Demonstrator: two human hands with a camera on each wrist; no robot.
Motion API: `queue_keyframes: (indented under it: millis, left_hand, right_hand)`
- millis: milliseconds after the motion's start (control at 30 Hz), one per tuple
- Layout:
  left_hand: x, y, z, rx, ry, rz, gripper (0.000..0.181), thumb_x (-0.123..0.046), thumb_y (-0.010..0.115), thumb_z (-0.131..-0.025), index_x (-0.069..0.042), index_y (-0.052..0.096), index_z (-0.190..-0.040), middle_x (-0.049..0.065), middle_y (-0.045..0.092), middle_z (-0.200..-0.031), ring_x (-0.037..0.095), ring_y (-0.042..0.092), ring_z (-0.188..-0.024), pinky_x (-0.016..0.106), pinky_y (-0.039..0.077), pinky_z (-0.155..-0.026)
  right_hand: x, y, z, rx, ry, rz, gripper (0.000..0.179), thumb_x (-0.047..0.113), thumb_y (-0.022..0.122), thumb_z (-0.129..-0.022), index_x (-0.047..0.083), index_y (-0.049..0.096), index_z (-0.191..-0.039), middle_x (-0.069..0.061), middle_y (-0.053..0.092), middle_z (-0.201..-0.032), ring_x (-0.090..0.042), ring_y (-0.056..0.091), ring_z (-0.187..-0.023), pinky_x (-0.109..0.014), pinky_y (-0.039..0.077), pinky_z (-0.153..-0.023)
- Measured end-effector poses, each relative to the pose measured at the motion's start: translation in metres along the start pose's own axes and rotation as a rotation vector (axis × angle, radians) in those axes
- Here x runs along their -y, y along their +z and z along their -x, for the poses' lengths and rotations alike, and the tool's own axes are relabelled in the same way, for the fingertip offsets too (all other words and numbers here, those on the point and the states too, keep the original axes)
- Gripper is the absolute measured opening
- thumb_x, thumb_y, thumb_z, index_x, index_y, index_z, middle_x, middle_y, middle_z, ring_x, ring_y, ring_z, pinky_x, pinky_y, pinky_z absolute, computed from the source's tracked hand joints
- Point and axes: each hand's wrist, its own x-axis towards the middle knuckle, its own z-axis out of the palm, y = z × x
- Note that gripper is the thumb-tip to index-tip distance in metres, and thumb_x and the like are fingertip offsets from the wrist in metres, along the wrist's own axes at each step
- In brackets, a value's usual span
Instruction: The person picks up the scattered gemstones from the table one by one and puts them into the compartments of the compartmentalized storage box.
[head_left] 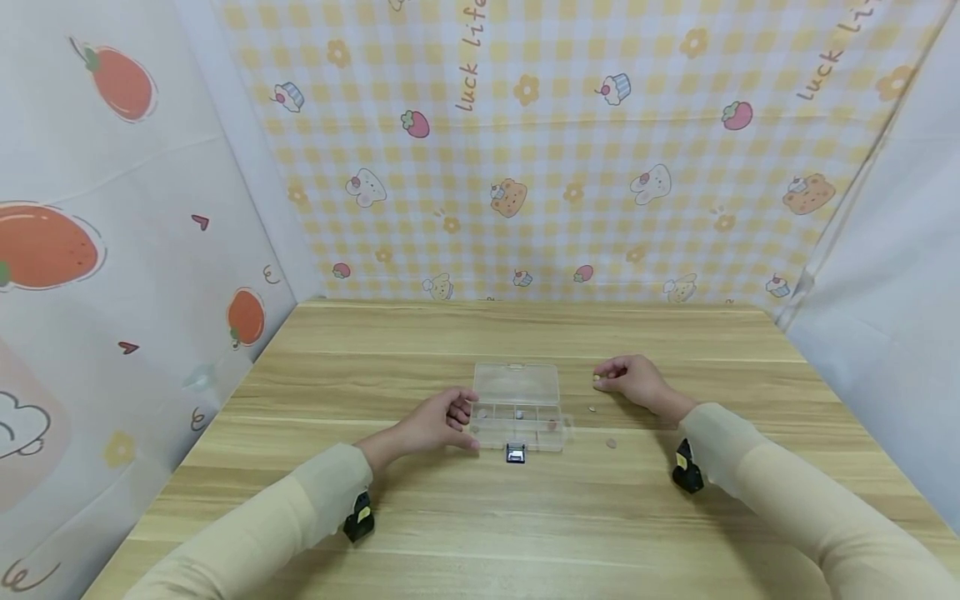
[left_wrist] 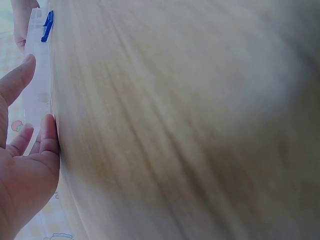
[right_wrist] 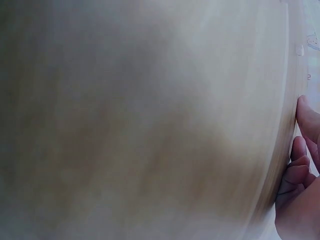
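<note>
A clear plastic compartment box (head_left: pixel 525 435) lies on the table, its hinged lid (head_left: pixel 516 384) folded back away from me. My left hand (head_left: pixel 437 422) rests at the box's left end, thumb by the front corner and relaxed fingers along the side. The left wrist view shows this hand (left_wrist: pixel 30 165) beside the clear wall, near a blue latch (left_wrist: pixel 47 26). To the right of the box, my right hand (head_left: pixel 636 382) pinches a small pale yellowish piece (head_left: pixel 597 378) low over the table. In the right wrist view, the right hand's (right_wrist: pixel 300 175) fingers are curled, its piece hidden.
Two small pieces lie right of the box: a pale one (head_left: pixel 592 409) and a flat brownish one (head_left: pixel 611 443). Several small pieces, one whitish (head_left: pixel 519 414) and one reddish (head_left: pixel 552 425), sit in the box's compartments. Patterned cloth (head_left: pixel 525 192) hangs behind the wooden table (head_left: pixel 480 533).
</note>
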Motion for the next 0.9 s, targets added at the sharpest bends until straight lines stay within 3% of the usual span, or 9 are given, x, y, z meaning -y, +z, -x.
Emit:
queue_keyframes:
  millis: [567,900]
  left_hand:
    - [0.0016,0.0006,-0.0001,0.004,-0.004,0.004,0.070,-0.007,0.087,-0.072,0.001,0.049,-0.130,0.010,0.053,-0.106,0.021,0.052,-0.093,0.030,0.049,-0.082]
    - [0.0013,0.0012,-0.0009,0.005,-0.003,0.006,0.070,-0.007,0.087,-0.072,0.001,0.049,-0.130,0.010,0.053,-0.106,0.021,0.051,-0.093,0.031,0.049,-0.082]
  right_hand:
    - [0.0043,0.0016,0.0007,-0.006,0.033,0.013,0.020,0.015,0.075,-0.087,0.002,0.073,-0.102,-0.004,0.060,-0.081,-0.019,0.049,-0.074,-0.032,0.041,-0.067]
    - [0.0083,-0.0020,0.0030,0.007,0.028,-0.035,0.022,0.017,0.075,-0.087,0.002,0.073,-0.102,-0.005,0.062,-0.082,-0.020,0.050,-0.075,-0.031,0.043,-0.065]
